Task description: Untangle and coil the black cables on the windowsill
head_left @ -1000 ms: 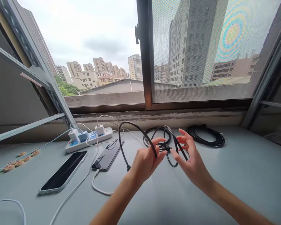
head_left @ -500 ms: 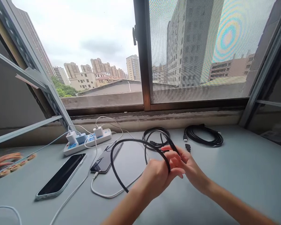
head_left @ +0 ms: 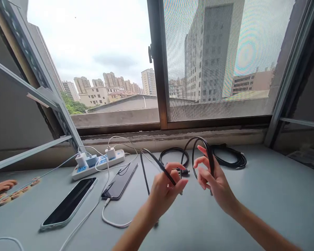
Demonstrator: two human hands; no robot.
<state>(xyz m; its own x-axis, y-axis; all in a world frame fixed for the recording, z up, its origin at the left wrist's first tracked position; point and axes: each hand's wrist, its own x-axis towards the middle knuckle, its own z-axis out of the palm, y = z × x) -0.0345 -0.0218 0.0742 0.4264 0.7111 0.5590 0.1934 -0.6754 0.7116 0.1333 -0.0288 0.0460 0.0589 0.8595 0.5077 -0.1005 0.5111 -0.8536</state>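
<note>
My left hand point(head_left: 165, 191) is closed around a black cable point(head_left: 149, 163) that I hold above the grey table point(head_left: 264, 198). One end of this cable rises and loops left of the hand. My right hand point(head_left: 214, 181) has a loop of the same cable wound over its fingers, which curl around it. Both hands hover a little apart over the middle of the table. Behind them lies a coiled black cable point(head_left: 172, 155) with a plug showing beside my left thumb.
A second black coil point(head_left: 231, 157) lies at the back right. A white power strip point(head_left: 98, 161) with chargers sits back left, two phones point(head_left: 69, 203) point(head_left: 120, 181) lie on white charging leads. Another person's fingers point(head_left: 1, 186) rest at the far left edge.
My hands came together while winding the cable, then parted again. The loop over my right hand now stands higher and the free end on the left is shorter.
</note>
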